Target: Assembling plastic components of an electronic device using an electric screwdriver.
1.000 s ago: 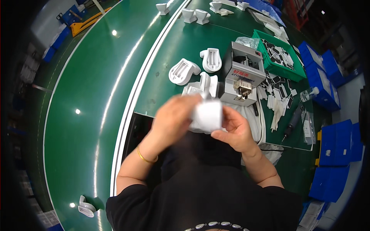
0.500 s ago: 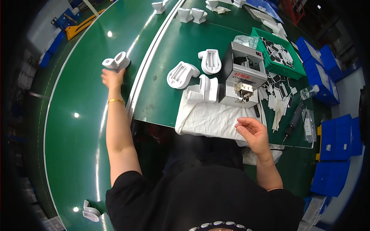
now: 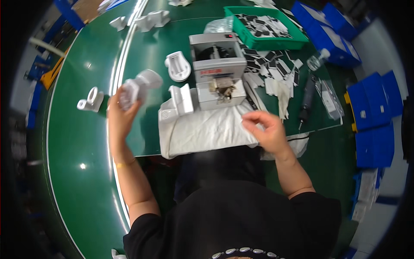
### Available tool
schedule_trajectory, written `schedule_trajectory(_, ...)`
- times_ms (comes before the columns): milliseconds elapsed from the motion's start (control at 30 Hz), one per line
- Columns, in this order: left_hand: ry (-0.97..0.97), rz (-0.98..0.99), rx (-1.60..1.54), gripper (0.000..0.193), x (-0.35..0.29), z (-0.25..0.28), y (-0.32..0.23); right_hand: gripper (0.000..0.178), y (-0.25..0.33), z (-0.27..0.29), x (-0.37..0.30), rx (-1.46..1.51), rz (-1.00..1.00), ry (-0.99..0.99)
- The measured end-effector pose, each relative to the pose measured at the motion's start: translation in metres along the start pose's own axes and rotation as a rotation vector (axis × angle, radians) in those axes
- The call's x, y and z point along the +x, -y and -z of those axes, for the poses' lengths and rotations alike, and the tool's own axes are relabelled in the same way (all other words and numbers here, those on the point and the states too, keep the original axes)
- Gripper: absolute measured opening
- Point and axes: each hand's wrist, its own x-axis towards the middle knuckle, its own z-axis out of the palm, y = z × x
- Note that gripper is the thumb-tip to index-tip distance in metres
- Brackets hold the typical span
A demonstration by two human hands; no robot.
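My left hand (image 3: 119,116) closes around a white plastic housing (image 3: 142,86), blurred by motion, over the table's left edge. Beyond my left fingers another white housing with two round openings (image 3: 91,100) stands on the green belt. Half curled, my right hand (image 3: 265,129) hovers over the right edge of the white cloth (image 3: 202,131); thumb and forefinger are slightly apart with nothing visible between them. In front of it stands a grey tabletop machine (image 3: 219,69) with a metal head. Beside the machine are an upright white housing (image 3: 176,102) and one lying with its recess up (image 3: 177,67).
A green crate (image 3: 267,41) of black and white strips sits at the back right, with loose strips (image 3: 276,71) before it. A dark electric screwdriver (image 3: 306,103) and a clear bottle (image 3: 318,60) lie to the right. Blue bins (image 3: 371,105) line the right side.
My left hand has let go of the housing on the belt, moved right and taken hold of one from the table. My head view has shifted; my right hand stays near the cloth.
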Motion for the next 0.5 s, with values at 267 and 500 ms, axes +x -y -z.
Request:
schedule_trajectory(267,0.585,-0.53,-0.591,0.072,-0.076,0.014,-0.105,0.099,0.015,0.046,0.02,0.395,0.004,0.29)
schedule_trajectory(500,0.682,-0.145,-1.084,0.093,-0.103,-0.063,-0.148,0.123,0.025,0.005,-0.002,0.003,0.068,0.273)
